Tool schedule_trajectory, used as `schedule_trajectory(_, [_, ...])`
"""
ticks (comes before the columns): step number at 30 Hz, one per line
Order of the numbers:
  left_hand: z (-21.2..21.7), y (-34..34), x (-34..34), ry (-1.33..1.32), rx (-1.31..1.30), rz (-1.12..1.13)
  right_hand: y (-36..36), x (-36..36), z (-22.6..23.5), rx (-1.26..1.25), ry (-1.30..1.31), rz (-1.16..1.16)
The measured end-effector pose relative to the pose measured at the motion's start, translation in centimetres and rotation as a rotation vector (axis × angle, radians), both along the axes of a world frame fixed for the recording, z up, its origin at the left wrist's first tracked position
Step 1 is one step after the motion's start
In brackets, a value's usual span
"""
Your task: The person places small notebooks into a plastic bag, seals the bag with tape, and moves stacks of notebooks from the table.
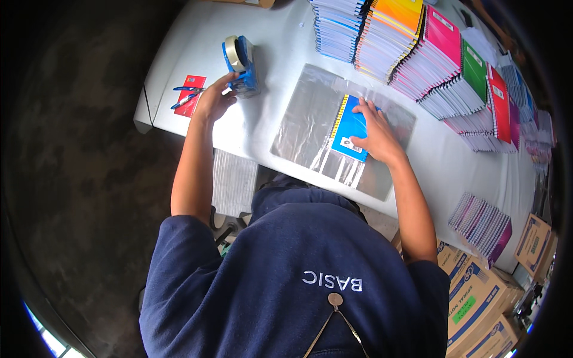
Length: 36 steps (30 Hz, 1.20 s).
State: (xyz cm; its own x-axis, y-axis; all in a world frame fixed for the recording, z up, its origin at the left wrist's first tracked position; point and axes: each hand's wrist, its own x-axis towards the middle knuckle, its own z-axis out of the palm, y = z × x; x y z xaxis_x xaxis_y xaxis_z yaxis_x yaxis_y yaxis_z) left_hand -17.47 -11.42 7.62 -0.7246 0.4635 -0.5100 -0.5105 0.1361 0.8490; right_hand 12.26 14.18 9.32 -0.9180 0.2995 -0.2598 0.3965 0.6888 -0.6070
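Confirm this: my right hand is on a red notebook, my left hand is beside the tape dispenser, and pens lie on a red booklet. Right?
Not quite: the head view shows the notebook under your right hand is blue, not red. Your left hand is beside the tape dispenser, and pens lie on the red booklet.

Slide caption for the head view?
Left hand at the tape dispenser, right hand on a blue notebook, clear plastic around it.

two hands (377, 132), one yellow-coiled blue notebook (351, 124), one tape dispenser (246, 82), one tape roll (232, 55)
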Motion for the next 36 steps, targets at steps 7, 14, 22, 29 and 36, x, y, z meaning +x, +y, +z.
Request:
schedule_trajectory(7, [-3.3,-4.8,2.9,0.61,-0.525,-0.025,0.3,0.1,-0.3,-0.007,0.023,-0.023])
schedule_trajectory(14, [5.1,7.2,8.3,0.524,-0.018,-0.458,0.5,0.3,0.2,0.087,0.039,-0.022])
schedule_trajectory(22, [4.3,19.5,14.6,0.824,-0.777,-1.39,0.9,0.6,-1.5,0.068,0.117,-0.042])
schedule_trajectory(29, [-3.0,14.9,8.6,1.138,-0.634,-1.051,0.4,1.8,-4.8,0.097,0.184,-0.379])
schedule_trajectory(36, [-0.3,12.6,19.2,0.429,0.284,-0.574,-2.8,1.4,-4.3,-0.914,0.758,-0.587])
